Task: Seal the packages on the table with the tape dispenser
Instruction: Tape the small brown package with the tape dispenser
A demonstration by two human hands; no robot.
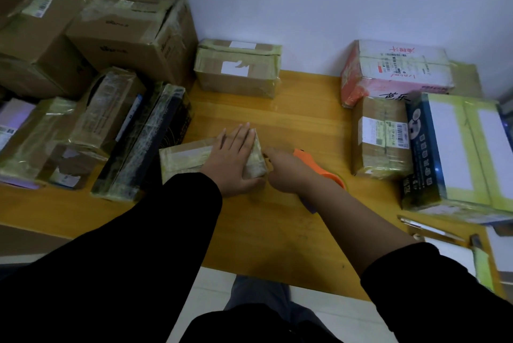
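Note:
A small brown taped package lies in the middle of the wooden table. My left hand rests flat on its top with straight fingers, thumb along the near side. My right hand grips an orange tape dispenser right at the package's right end. The dispenser's front is partly hidden behind my hand.
Taped cartons stack at the back left, with flatter parcels leaning beside them. A brown box stands at the back wall. Several packages crowd the right side. A pen lies near the right front edge.

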